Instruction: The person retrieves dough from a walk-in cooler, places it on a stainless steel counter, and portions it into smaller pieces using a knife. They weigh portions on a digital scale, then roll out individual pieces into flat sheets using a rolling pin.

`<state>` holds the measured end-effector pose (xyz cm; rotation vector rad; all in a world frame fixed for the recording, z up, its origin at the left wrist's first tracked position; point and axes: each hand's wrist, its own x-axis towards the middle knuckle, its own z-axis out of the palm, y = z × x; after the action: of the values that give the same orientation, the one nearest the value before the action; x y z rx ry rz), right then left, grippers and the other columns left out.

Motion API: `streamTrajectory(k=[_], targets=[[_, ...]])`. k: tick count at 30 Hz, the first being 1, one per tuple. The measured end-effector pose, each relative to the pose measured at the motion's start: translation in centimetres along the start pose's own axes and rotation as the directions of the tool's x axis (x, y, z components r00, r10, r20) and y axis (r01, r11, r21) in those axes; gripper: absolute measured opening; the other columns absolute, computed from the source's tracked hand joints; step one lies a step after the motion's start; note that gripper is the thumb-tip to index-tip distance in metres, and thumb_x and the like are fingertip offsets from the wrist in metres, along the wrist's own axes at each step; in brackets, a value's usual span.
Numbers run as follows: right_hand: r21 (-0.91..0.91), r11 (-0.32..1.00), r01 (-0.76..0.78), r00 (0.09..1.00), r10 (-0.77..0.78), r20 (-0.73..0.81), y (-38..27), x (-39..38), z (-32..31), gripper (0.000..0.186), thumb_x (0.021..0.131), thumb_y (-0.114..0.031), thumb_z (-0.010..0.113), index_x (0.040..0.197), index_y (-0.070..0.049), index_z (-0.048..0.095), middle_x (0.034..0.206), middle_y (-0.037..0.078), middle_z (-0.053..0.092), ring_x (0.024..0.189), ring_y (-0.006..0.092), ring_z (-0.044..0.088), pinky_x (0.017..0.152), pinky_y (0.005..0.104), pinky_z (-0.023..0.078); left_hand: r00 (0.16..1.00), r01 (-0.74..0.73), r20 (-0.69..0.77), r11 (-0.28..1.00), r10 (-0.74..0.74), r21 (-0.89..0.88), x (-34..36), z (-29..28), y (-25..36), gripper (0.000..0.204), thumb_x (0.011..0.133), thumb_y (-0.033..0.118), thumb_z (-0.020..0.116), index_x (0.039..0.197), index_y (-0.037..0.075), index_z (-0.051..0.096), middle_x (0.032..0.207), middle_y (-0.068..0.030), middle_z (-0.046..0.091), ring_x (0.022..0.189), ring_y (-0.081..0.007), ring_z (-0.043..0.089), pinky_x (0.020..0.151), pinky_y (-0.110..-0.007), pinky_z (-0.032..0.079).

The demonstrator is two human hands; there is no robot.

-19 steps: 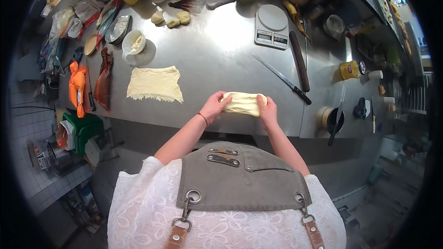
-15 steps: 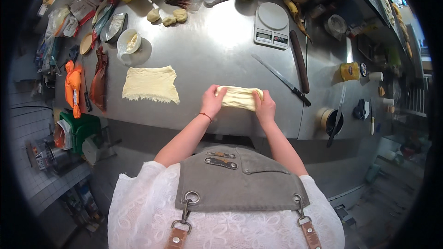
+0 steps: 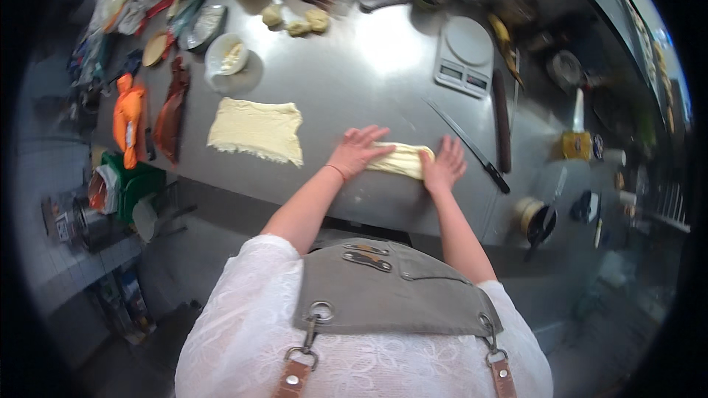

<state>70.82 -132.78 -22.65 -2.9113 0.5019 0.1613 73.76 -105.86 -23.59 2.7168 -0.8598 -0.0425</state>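
A folded strip of pale yellow dough (image 3: pixel 399 161), creased lengthwise, lies on the steel worktop (image 3: pixel 324 74) in front of me. At its left end rests my left hand (image 3: pixel 357 150), fingers stretched out and thumb on the dough. My right hand (image 3: pixel 445 166) is at the other end, with its fingers spread flat and its thumb against the dough's edge. To the left lies a flat sheet of dough (image 3: pixel 258 131) with a ragged near edge, touched by neither hand.
Right of my hands lie a long knife (image 3: pixel 472 146) and a dark rod (image 3: pixel 503 121), below a kitchen scale (image 3: pixel 464 55). A white bowl (image 3: pixel 223 59) and dough lumps (image 3: pixel 298 28) stand farther back. Orange (image 3: pixel 127 118) and brown (image 3: pixel 172 114) piping bags lie at left.
The folded dough has come down onto the worktop. Both hands have loosened from gripping its ends, and their fingers are now stretched out. The whole view has shifted slightly.
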Motion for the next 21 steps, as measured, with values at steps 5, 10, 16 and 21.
streamTrajectory(k=[5, 10, 16, 21], targets=[[0.230, 0.920, 0.318, 0.923, -0.245, -0.297, -3.1, -3.5, -4.3, 0.080, 0.099, -0.054, 0.059, 0.164, -0.016, 0.031, 0.171, 0.018, 0.023, 0.159, 0.0392, 0.015, 0.126, 0.0622, 0.011, 0.985, 0.119, 0.125, 0.992, -0.114, -0.031, -1.5, -2.5, 0.6, 0.059, 0.101, 0.020, 0.048, 0.152, 0.050, 0.046, 0.173, 0.0029, 0.022, 0.160, -0.0225, 0.018, 0.125, -0.048, 0.017], [0.051, 0.810, 0.584, 0.762, -0.568, 0.311, -6.2, -4.9, -4.7, 0.080, 0.101, -0.056, 0.053, 0.167, -0.017, 0.027, 0.173, 0.021, 0.017, 0.160, 0.0428, 0.009, 0.127, 0.0614, 0.002, 0.977, 0.143, 0.168, 0.986, -0.128, -0.080, -0.7, -3.9, 0.2, 0.050, 0.107, 0.035, 0.046, 0.156, 0.045, 0.042, 0.175, -0.0011, 0.016, 0.162, -0.0250, 0.012, 0.128, -0.052, 0.010], [0.550, 0.797, 0.251, 0.863, -0.442, 0.246, -6.6, -3.2, -3.8, 0.082, 0.103, -0.056, 0.051, 0.168, -0.019, 0.019, 0.175, 0.017, 0.011, 0.161, 0.0412, 0.000, 0.126, 0.0609, -0.005, 0.940, 0.335, 0.044, 0.897, -0.337, -0.287, -0.9, -5.3, -1.9, 0.050, 0.109, 0.039, 0.042, 0.157, 0.024, 0.046, 0.171, -0.0090, 0.026, 0.159, -0.0291, 0.020, 0.127, -0.055, 0.013], [0.176, 0.742, 0.647, 0.681, -0.666, 0.305, -8.6, -6.9, -2.3, 0.089, 0.099, -0.061, 0.053, 0.167, -0.014, 0.021, 0.175, 0.016, 0.013, 0.162, 0.0378, -0.001, 0.127, 0.0594, -0.007, 0.892, 0.204, -0.239, 0.815, -0.383, -0.543, -1.4, -6.4, -0.8, 0.047, 0.108, 0.027, 0.044, 0.148, 0.005, 0.054, 0.158, -0.0151, 0.049, 0.150, -0.0315, 0.040, 0.124, -0.049, 0.027]])
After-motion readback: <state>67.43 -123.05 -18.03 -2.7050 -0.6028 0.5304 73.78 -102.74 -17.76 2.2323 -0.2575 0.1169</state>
